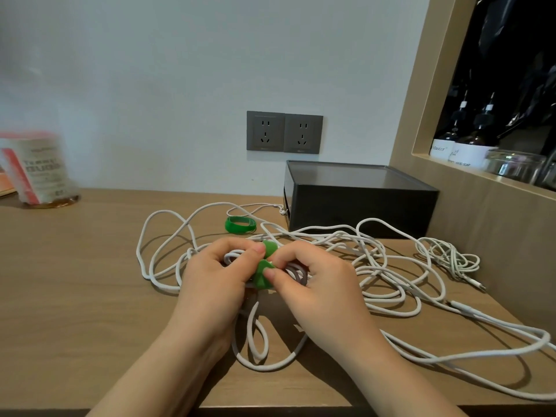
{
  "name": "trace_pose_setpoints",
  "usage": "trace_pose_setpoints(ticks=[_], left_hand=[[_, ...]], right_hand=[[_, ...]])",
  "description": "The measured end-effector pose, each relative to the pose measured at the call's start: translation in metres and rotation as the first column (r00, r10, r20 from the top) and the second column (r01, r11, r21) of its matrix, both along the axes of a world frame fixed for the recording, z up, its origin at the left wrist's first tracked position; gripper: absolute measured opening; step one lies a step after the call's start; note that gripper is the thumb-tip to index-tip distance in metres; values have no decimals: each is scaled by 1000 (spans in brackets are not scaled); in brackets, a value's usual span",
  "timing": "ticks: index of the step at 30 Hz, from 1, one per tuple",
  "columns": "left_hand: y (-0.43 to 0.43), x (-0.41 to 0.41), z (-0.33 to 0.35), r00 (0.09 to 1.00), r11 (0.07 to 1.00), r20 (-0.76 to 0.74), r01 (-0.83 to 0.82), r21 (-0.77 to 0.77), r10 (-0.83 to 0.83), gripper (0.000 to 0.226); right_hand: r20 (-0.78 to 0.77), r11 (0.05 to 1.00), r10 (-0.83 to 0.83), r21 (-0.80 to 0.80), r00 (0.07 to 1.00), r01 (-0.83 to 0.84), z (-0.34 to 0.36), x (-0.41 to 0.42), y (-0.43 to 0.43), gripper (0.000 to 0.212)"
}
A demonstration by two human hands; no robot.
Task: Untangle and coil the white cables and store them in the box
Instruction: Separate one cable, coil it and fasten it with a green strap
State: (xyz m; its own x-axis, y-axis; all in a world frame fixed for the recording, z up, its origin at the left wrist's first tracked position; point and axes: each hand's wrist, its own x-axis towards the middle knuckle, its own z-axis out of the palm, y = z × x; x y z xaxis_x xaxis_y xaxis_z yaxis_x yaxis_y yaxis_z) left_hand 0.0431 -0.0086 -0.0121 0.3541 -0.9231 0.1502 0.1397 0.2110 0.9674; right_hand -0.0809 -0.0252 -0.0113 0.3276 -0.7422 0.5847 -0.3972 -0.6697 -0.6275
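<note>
White cables (388,267), green straps (240,225), dark grey box (361,206) and sockets (284,132), wood-grain tan bench (75,281).

Two hands, left (210,284) and right (316,285). One green strap (263,276) pinched between them, a second green strap (240,225) loose on the tabletop (75,296). One black box (361,206). Two wall sockets (265,130) (303,133). Two pump bottles (448,136) (478,130). One glass jar (514,164). One blurred labelled container (39,173). White cables (264,369): tangled together, number not tellable, at least two plug ends (480,286) (455,304) in sight.
</note>
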Motion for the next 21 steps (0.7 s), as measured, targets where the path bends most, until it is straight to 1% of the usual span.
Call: trace_pose_setpoints(ticks=[2,4,6,8,11,15,17,19,21], left_hand=[[-1,0,-1,997,999,66,-31,-35,33,21],[-1,1,-2,979,992,179,-80,-95,96,19],[1,0,-1,955,982,257,-109,-155,146,18],[2,-1,0,945,977,285,-114,-180,163,18],[3,-1,2,953,981,268,-99,-168,142,17],[3,-2,1,976,988,183,-99,-121,120,18],[3,-2,2,980,990,170,-90,-106,107,19],[3,-2,2,981,993,176,-70,-96,86,18],[2,-2,2,984,996,170,-33,-83,47,21]], right_hand=[[37,999,-3,49,999,1,0,1,1,22],[54,997,-13,76,998,9,1,3,2,26],[28,999,-25,42,999,23,-1,5,3,24],[-28,998,-42,-47,999,41,-2,6,3,18],[-84,993,-31,-118,996,21,-3,5,2,18],[-78,998,25,-57,997,-29,-1,4,2,15],[-37,999,48,-1,998,-48,0,3,2,16],[54,994,64,81,996,-68,1,3,3,17],[156,986,62,145,986,-85,0,3,3,12]])
